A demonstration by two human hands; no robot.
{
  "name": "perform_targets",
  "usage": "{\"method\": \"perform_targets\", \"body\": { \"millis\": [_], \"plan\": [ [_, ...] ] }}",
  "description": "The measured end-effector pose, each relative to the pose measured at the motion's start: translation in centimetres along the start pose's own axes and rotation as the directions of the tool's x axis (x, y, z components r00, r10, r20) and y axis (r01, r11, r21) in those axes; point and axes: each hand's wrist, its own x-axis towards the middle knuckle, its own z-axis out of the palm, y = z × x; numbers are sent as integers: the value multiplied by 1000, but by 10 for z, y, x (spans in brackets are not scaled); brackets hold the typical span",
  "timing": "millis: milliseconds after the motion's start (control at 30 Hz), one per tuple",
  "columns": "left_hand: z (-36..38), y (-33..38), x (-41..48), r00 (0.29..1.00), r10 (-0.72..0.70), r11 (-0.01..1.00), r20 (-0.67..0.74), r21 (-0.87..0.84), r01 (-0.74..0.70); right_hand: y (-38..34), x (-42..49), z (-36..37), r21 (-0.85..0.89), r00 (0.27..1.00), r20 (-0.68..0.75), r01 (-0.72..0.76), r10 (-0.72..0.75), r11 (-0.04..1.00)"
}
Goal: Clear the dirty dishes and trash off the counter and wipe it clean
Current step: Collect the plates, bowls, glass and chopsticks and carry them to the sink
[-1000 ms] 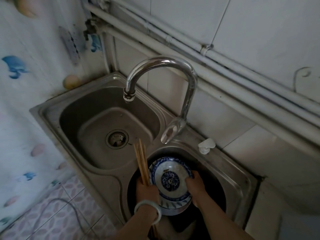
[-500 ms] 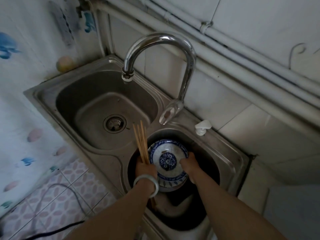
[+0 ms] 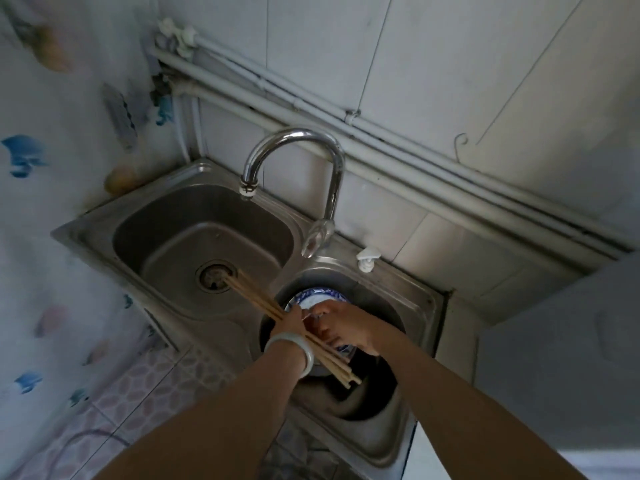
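A double steel sink fills the middle of the head view. In its right basin lie stacked blue-and-white bowls, mostly covered by my hands. My left hand, with a pale bangle on the wrist, grips a bundle of wooden chopsticks that slants up and left over the divider toward the left basin's drain. My right hand reaches over the bowls with its fingers bent toward the left hand; what it holds is hidden.
A chrome gooseneck faucet arches over the left basin, its lever above the divider. A white plug sits on the back rim. Pipes run along the tiled wall. A patterned curtain hangs at left, tiled floor below.
The chopsticks have tilted from upright to slanting left over the left basin. My right hand moved from the bowl's right edge across the bowls toward my left hand. The camera pulled back.
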Motion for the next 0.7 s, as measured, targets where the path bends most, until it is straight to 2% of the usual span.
{"method": "perform_targets", "body": {
  "millis": [33, 100, 133, 200, 300, 400, 500, 600, 700],
  "plan": [
    [1, 1, 4, 1000, 11, 999, 15, -46, -10, -3, -5, -2, -43, 997, 74, -6, 10, 999],
    [7, 4, 7, 995, -54, 994, 89, -91, 63, -4, -15, -7, -92, 978, 200, -34, 52, 995],
    [10, 7, -2, 988, -76, 996, 133, -40, 82, -4, -19, -10, -100, 970, 233, -41, 63, 994],
    [14, 12, -28, 963, -163, 977, 215, -103, 188, -2, -27, -14, -141, 974, 219, -21, 52, 990],
    [22, 4, -50, 934, -203, 962, 295, -117, 246, 2, -32, -13, -284, 993, 103, -25, 57, 959],
    [41, -7, -52, 885, -280, 945, 373, -56, 322, 10, -30, -15, -584, 998, -62, -54, 22, 810],
    [56, -14, -53, 865, -293, 955, 408, 86, 283, 21, -32, -40, -847, 997, -67, -36, -39, 531],
    [50, -18, -47, 882, -296, 950, 368, 207, 233, 42, -30, -69, -910, 982, -184, -159, -30, 383],
    [31, -12, -29, 913, -294, 955, 283, 126, 269, 57, -15, -81, -935, 969, -236, -207, -70, 290]
  ]
}}
